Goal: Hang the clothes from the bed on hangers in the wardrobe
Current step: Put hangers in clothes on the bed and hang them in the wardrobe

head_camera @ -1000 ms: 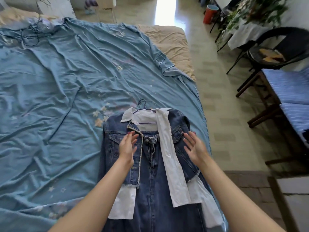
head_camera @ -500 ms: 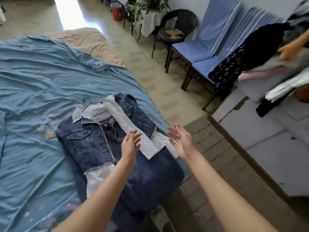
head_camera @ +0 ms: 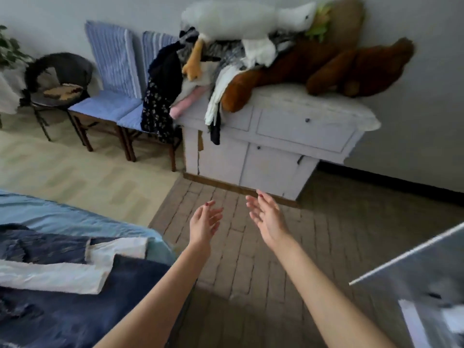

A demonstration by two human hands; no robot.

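Item one, far left of our hands: the bed [head_camera: 62, 217] with its blue sheet, bearing the denim jacket [head_camera: 50, 247] and white shirt [head_camera: 57, 275] laid together, well apart from both hands. Item two: our left hand [head_camera: 204, 223], fingers straight and relaxed, gripping nothing, over the brick floor [head_camera: 326, 234]. Item three, just beside it: our right hand [head_camera: 266, 217], likewise loose and bare of any hold. Item four, beyond the fingertips: a white cabinet [head_camera: 276, 146] heaped with clothes [head_camera: 163, 91], a plush goose [head_camera: 241, 18] and a brown plush bear [head_camera: 326, 64]. Blue-cushioned chairs [head_camera: 108, 106] stand left of the cabinet.
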